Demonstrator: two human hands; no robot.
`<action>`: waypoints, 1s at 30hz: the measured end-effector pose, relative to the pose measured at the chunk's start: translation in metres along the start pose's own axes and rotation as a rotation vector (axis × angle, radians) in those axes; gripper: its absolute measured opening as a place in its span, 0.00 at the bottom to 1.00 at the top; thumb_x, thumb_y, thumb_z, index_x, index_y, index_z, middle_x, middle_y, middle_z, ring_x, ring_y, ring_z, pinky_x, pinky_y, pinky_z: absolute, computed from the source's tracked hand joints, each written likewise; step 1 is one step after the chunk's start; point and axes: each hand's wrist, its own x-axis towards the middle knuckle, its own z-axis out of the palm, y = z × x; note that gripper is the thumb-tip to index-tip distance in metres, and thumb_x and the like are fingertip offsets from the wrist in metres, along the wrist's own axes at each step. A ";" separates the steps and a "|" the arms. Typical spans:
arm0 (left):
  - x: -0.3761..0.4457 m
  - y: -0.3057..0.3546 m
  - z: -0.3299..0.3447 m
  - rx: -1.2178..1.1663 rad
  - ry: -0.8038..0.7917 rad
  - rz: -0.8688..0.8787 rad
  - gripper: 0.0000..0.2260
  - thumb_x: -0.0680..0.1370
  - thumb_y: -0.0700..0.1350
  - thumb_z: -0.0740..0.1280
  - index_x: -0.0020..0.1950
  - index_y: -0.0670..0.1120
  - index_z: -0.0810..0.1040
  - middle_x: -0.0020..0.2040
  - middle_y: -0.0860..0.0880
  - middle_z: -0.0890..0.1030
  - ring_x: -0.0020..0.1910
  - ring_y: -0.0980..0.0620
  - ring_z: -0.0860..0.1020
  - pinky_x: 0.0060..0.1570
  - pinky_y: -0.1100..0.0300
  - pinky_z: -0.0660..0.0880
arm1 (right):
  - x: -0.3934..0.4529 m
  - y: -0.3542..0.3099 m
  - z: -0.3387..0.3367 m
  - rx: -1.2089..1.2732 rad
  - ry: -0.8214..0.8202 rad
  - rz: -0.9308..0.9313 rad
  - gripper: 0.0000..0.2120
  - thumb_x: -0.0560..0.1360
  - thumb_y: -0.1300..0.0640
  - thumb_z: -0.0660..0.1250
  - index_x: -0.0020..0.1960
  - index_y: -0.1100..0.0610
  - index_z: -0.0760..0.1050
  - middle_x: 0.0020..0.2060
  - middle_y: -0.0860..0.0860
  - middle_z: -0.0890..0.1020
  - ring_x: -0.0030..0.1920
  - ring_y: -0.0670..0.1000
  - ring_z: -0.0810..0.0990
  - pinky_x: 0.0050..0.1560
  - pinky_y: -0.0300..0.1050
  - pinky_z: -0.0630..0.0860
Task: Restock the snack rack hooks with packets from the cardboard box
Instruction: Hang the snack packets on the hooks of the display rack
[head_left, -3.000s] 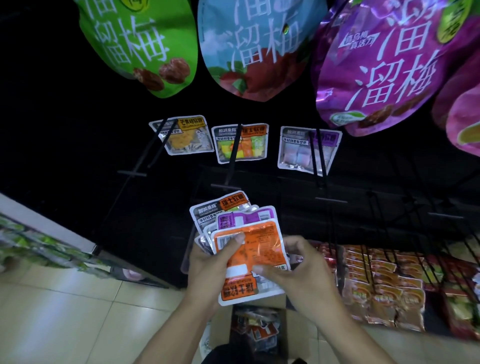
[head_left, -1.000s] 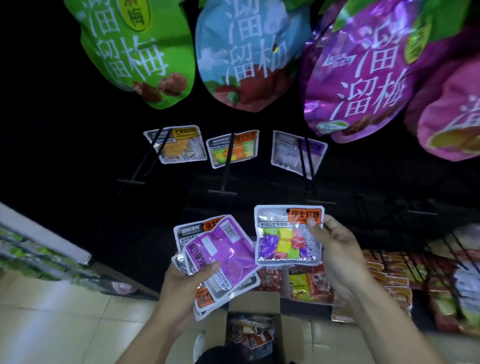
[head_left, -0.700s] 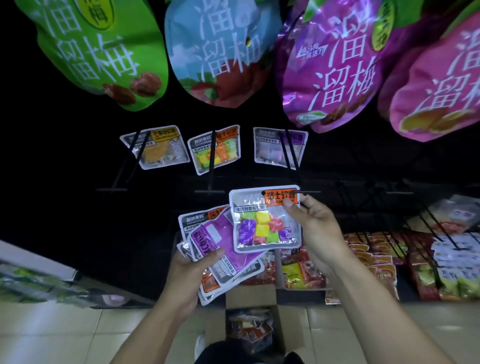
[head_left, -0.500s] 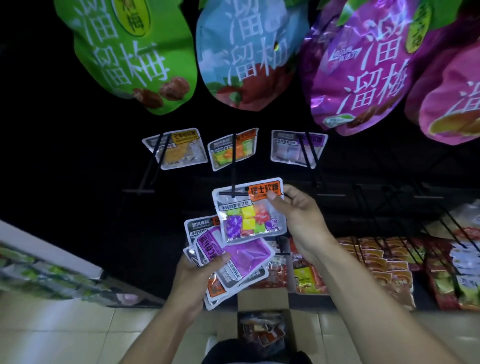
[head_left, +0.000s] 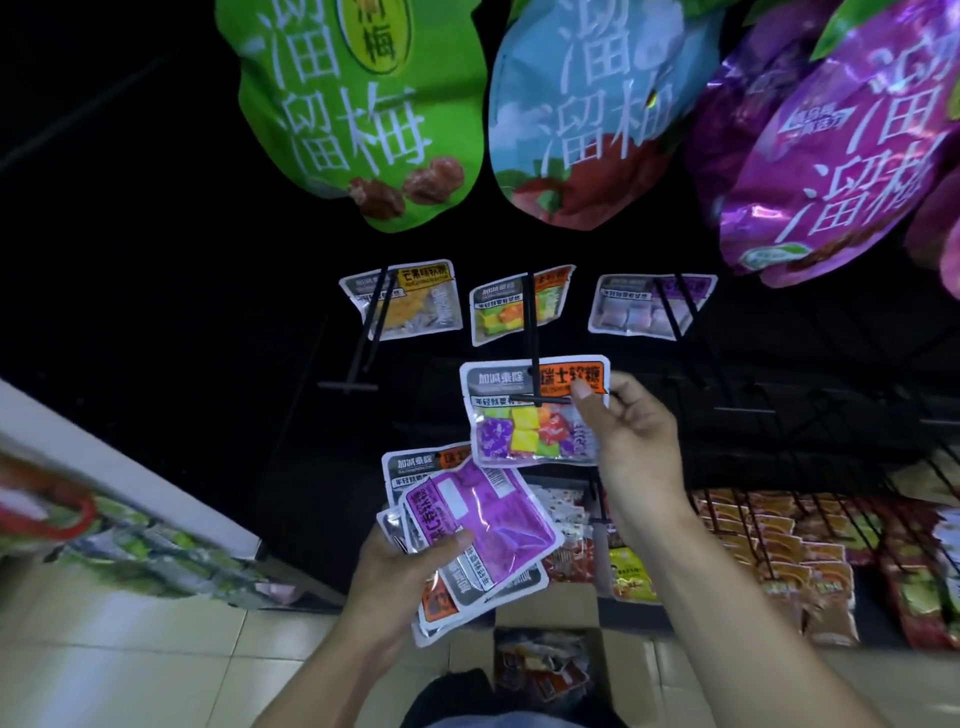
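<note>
- Half a second ago your right hand (head_left: 631, 447) had the mixed-colour candy packet (head_left: 535, 410) just short of the middle hook (head_left: 531, 332); now the hook's rod meets the packet's hang hole at the top edge, and its crossbar tip lies across the packet's face.
- A second ago that packet was lower and further right, beside the stack, so you have carried it up and left to the hook. I judge the threading has only begun: the packet sits at the hook's front end, well apart from the orange-green packet (head_left: 519, 306) hanging at the back.
- Your right thumb and fingers pinch the packet's upper right corner, over the orange label.
- The packet faces you, printed side up, label band toward the rack and clear candy window toward you. Its long axis runs left to right, slightly tilted, across the line of the rod.
- Your left hand (head_left: 400, 566) grips the fanned stack of packets (head_left: 478, 530), a purple one on top, as it did before, just below the hooked packet.
- The cardboard box (head_left: 540, 660) sits on the floor under your hands, more packets inside.
</note>
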 end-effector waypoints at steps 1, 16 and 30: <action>0.001 -0.001 0.000 0.003 -0.005 -0.003 0.17 0.73 0.33 0.76 0.60 0.43 0.81 0.53 0.40 0.88 0.52 0.37 0.87 0.57 0.36 0.81 | 0.001 0.001 0.001 0.000 0.007 -0.002 0.03 0.81 0.58 0.68 0.49 0.56 0.80 0.37 0.47 0.84 0.43 0.43 0.83 0.57 0.43 0.77; 0.001 0.000 0.001 -0.073 -0.060 -0.015 0.16 0.75 0.30 0.73 0.61 0.41 0.81 0.53 0.39 0.88 0.50 0.40 0.88 0.42 0.52 0.85 | -0.007 0.000 0.009 -0.019 0.082 -0.001 0.05 0.81 0.60 0.67 0.48 0.54 0.81 0.41 0.56 0.82 0.46 0.42 0.83 0.53 0.38 0.76; 0.005 -0.007 -0.012 -0.090 -0.063 -0.047 0.23 0.68 0.37 0.77 0.62 0.43 0.80 0.55 0.40 0.88 0.52 0.38 0.87 0.48 0.47 0.85 | -0.008 -0.001 0.017 -0.116 0.117 -0.077 0.04 0.81 0.57 0.68 0.48 0.53 0.81 0.44 0.73 0.75 0.42 0.53 0.72 0.47 0.51 0.72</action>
